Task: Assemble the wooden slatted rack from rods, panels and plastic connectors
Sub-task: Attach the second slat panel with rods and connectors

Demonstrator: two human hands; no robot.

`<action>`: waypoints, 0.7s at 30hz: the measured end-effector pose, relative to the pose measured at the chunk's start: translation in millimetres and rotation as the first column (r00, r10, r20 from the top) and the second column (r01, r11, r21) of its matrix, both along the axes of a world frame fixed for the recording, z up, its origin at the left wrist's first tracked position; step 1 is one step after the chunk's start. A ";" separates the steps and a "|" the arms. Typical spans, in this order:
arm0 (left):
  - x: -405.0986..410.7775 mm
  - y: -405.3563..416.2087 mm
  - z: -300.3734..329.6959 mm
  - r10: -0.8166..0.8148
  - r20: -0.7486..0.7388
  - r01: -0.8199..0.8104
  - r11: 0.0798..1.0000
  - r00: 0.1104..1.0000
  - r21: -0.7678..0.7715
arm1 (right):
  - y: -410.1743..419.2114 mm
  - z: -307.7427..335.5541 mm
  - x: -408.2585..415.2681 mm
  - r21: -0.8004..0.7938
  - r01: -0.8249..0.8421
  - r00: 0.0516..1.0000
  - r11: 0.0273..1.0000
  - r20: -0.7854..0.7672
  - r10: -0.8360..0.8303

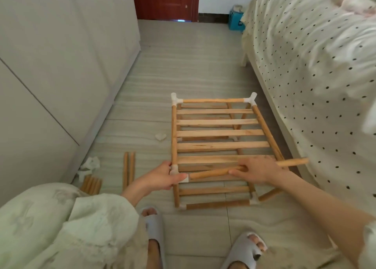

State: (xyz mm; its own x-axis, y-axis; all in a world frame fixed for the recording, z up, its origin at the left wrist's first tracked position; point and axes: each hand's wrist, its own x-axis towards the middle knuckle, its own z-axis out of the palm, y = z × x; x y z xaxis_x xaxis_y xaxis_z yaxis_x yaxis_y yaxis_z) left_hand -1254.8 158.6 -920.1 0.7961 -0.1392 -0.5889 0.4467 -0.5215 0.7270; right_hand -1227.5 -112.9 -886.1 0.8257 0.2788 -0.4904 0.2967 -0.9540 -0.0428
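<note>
The partly built wooden slatted rack stands on the floor in the middle of the view, with white plastic connectors at its far corners. My left hand grips the white connector at the rack's near left top corner. My right hand holds a loose wooden rod that slants up to the right. The rod's left end sits at that connector. A lower slatted tier shows beneath.
Two loose rods lie on the floor left of the rack, and a bundle of several more by the wardrobe. Crumpled white wrapping and a small scrap lie nearby. A bed is on the right. My slippered feet are below.
</note>
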 end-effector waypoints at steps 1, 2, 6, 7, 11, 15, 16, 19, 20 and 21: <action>1.0 0.6 -2.9 -0.032 0.044 0.030 0.999 0.999 0.032 | -0.5 -4.1 -0.1 0.025 -0.010 1.000 1.000 0.012 0.010; 0.9 1.6 -5.4 -0.065 0.088 0.058 0.995 0.994 0.082 | -0.9 -7.6 0.0 0.048 -0.019 0.999 0.999 0.028 0.017; -1.4 7.4 -12.3 -0.084 0.164 0.066 0.991 0.983 0.114 | -2.8 -17.8 0.9 0.135 -0.029 0.997 0.990 0.074 0.019; -2.0 8.3 -12.1 -0.084 0.183 0.066 0.993 0.980 0.101 | -2.9 -19.5 0.2 0.157 -0.036 0.996 0.987 0.083 0.024; -4.5 8.7 -12.2 -0.095 0.238 0.075 0.993 0.967 0.089 | 3.3 -25.1 -4.2 0.197 -0.078 0.988 0.977 0.149 0.049; -7.3 7.9 -19.2 0.064 0.157 -0.047 0.993 0.986 -0.110 | 13.4 -24.2 -9.3 0.194 -0.121 0.971 0.974 0.228 0.076; -7.2 7.6 -20.7 0.142 0.114 -0.121 0.977 0.983 -0.176 | 14.3 -25.9 -10.1 0.177 -0.146 0.960 0.973 0.262 0.096; -2.2 8.2 -28.9 0.356 -0.018 -0.344 0.887 0.934 -0.309 | 21.1 -41.9 -12.4 0.146 -0.294 0.848 0.944 0.496 0.188; -0.4 7.0 -28.9 0.395 -0.047 -0.388 0.861 0.918 -0.328 | 23.5 -46.9 -13.4 0.151 -0.318 0.817 0.936 0.544 0.189; 0.2 6.5 -29.6 0.411 -0.052 -0.404 0.852 0.910 -0.334 | 25.5 -51.1 -13.7 0.140 -0.337 0.801 0.931 0.563 0.205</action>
State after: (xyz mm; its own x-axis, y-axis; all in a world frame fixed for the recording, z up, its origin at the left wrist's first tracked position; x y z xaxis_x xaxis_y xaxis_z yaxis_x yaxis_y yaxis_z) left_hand -1254.5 165.1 -949.7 0.8355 0.0171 -0.5492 0.5494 -0.0242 0.8352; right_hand -1241.2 -87.4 -937.2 0.8101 0.5769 0.1044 0.5802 -0.8145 -0.0010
